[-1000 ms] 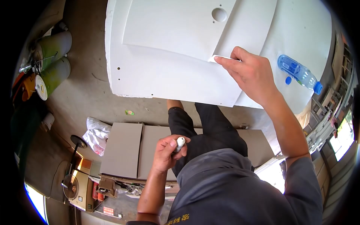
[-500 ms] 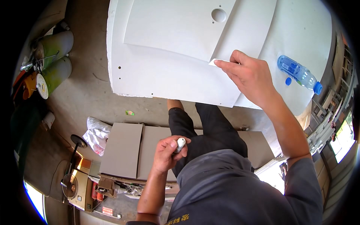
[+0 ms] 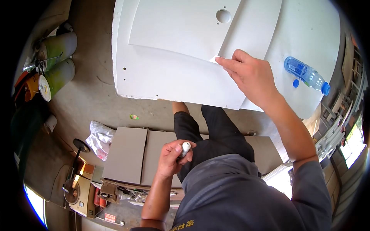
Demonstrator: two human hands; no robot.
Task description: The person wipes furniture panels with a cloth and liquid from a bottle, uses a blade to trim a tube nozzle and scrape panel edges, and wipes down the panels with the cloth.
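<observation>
My left hand [image 3: 169, 159] is closed around a small white tube [image 3: 186, 146], its rounded tip pointing up at me; the rest is hidden by the fingers. My right hand [image 3: 252, 77] reaches over a large white panel [image 3: 165, 77] and pinches a small flat white piece [image 3: 214, 59]. Its edge rests at the corner where a raised section of the panel ends. Whether the piece is paper or a plastic scraper I cannot tell. Near that hand, a clear blue-labelled water bottle [image 3: 306, 75] lies on its side, with a blue cap [image 3: 296, 83] beside it.
Below the panel stands a low grey-brown bench [image 3: 125, 154]. A white plastic bag [image 3: 100, 138] lies at its left end. Green-and-white buckets [image 3: 58, 79] stand at the far left, and a fan [image 3: 72, 190] at lower left. Metal lengths [image 3: 339, 127] are stacked at the right.
My right hand has shifted slightly left and up along the panel with the white piece. My left hand still holds the tube in nearly the same place.
</observation>
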